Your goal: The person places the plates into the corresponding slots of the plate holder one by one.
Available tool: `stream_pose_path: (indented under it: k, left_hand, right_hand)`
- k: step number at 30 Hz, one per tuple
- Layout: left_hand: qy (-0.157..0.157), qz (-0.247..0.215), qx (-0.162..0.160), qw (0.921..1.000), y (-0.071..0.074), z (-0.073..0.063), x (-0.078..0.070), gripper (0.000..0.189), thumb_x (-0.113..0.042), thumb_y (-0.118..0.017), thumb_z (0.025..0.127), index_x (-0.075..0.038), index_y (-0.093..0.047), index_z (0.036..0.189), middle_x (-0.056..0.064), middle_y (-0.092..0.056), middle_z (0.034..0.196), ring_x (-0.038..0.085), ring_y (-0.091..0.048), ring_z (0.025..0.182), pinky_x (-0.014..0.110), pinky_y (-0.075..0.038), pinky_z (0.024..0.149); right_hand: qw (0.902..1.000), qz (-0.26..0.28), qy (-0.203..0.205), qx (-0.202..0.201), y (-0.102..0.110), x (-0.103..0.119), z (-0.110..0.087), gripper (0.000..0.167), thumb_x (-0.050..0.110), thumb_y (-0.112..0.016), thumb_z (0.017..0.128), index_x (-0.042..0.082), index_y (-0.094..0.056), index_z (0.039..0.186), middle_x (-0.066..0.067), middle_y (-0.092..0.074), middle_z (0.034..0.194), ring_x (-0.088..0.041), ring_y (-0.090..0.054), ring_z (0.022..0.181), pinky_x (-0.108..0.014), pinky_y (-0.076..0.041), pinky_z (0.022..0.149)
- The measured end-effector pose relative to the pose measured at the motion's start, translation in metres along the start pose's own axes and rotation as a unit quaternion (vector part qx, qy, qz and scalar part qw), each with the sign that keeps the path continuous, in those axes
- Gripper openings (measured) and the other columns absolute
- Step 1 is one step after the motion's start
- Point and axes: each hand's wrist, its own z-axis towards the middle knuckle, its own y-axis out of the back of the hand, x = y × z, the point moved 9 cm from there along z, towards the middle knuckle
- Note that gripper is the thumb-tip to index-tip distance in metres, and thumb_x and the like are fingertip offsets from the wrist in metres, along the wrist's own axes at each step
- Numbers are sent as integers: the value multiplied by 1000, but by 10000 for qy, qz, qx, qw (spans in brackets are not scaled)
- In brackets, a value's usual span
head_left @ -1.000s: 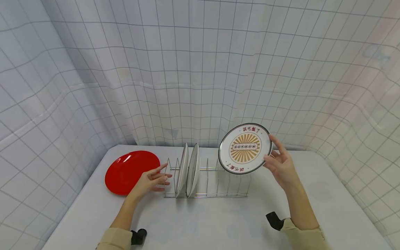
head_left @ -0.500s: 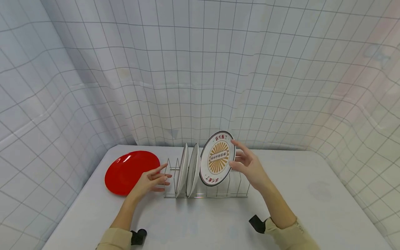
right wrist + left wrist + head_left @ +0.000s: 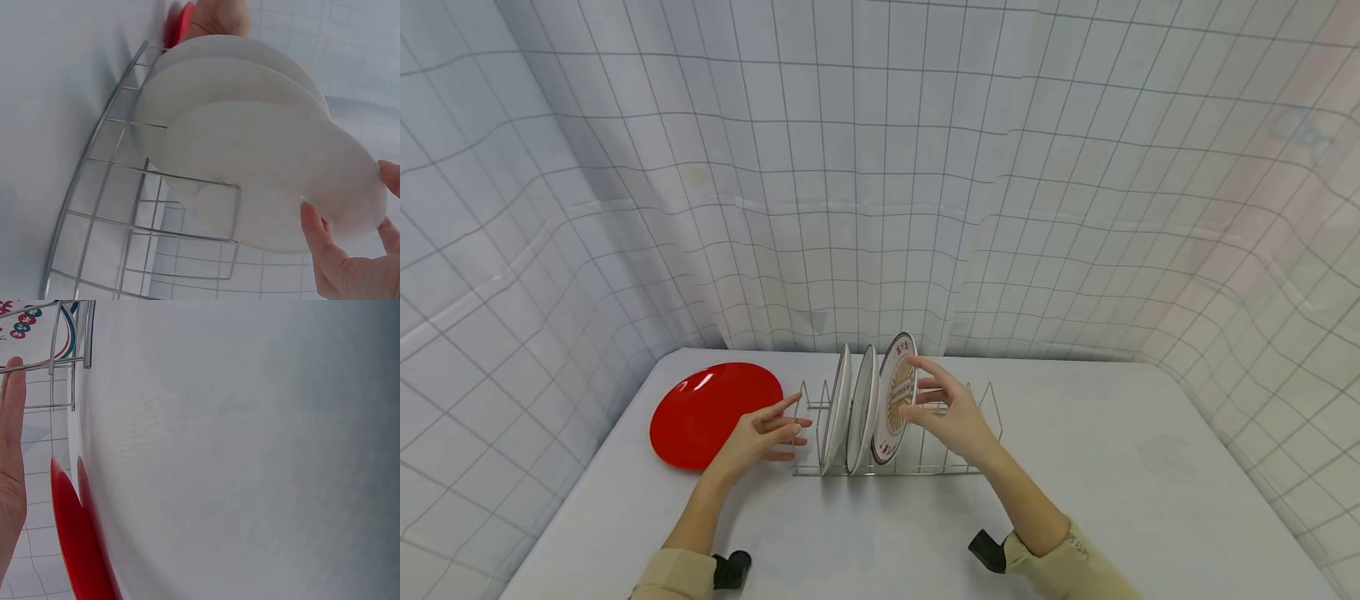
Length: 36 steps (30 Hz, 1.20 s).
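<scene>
While one plate (image 3: pixel 892 400) tilts, two plates (image 3: pixel 863 410) stand alongside.

Hands (image 3: pixel 353 269), white plates (image 3: pixel 269 156), wire rack (image 3: pixel 81 165)

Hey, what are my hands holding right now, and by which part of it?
Your right hand holds the patterned plate by the right side of its rim. Your left hand is at the rack's left end, not clearly gripping it.

The right hand (image 3: pixel 953 414) is carrying the printed plate (image 3: pixel 892 404) down from above the right end of the wire rack (image 3: pixel 925 474) to its middle, turning it edge-on.
</scene>
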Motion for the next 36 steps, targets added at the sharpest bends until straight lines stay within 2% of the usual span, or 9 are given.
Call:
stream_pose_path:
  k: [7,15,19,22,27,30,32,34,36]
  left_hand:
    - [-10,-23,33,10000,0,0,0,57,-18,-55,92,-12,-30,143,1,-65,111,20,-66,91,43,-53,77]
    - [-1,-36,28,10000,-1,0,-1,57,-18,-55,92,-12,-31,143,6,-64,114,21,-66,91,44,-53,78]
    - [-10,-29,19,10000,-1,0,-1,57,-19,-55,92,-13,-31,143,4,-64,113,20,-66,91,44,-53,78]
    - [-16,-2,26,10000,-1,1,-1,57,-19,-55,92,-13,-31,143,4,-64,113,20,-66,91,44,-53,78]
    - [-141,168,-100,9997,-1,-1,-6,56,-18,-55,92,-10,-33,142,16,-61,117,20,-66,91,41,-53,77]
    - [-384,364,-490,9974,5,-7,-15,53,-18,-57,91,-6,-38,139,24,-58,118,17,-65,92,33,-53,78]
    - [-592,490,-893,9930,14,-15,-22,51,-16,-58,90,-3,-41,137,25,-57,117,12,-65,92,26,-52,78]
    - [-820,521,-1329,9864,27,-26,-30,48,-14,-58,90,1,-43,134,17,-61,114,7,-64,92,20,-51,79]
    - [-1036,468,-1713,9786,43,-38,-35,45,-10,-56,90,5,-44,131,8,-65,110,4,-63,92,16,-49,79]
  right_hand:
    - [9999,-4,37,-132,-13,-7,-3,60,7,-67,82,15,-43,136,-24,-47,120,-29,-53,97,-31,-53,77]
    - [9994,-276,178,-105,-22,17,-15,60,-1,-64,81,2,-40,136,-22,-48,122,-35,-54,99,-30,-53,76]
    - [9990,-351,225,-130,-22,17,-16,60,-1,-65,81,3,-40,136,-21,-48,123,-35,-54,99,-31,-54,76]
    - [9990,-374,201,-151,-21,5,-13,61,3,-66,81,8,-41,137,-18,-47,125,-32,-54,101,-32,-53,77]
    - [9975,-587,322,-241,-20,-11,-11,62,13,-67,83,19,-40,138,-14,-47,127,-29,-53,103,-40,-51,83]
    - [9906,-902,763,-693,-14,-3,-15,62,15,-68,82,19,-41,137,-15,-47,125,-30,-52,105,-47,-48,87]
    - [9813,-1063,1117,-1153,-11,17,-21,60,11,-69,80,12,-43,134,-17,-48,124,-33,-51,105,-47,-46,88]
    - [9705,-1074,1528,-1525,-10,40,-26,57,4,-69,78,2,-45,129,-20,-49,120,-36,-50,104,-48,-46,88]
    - [9641,-918,1845,-1676,-15,61,-31,53,-4,-68,77,-5,-46,124,-22,-49,116,-36,-49,104,-47,-46,88]
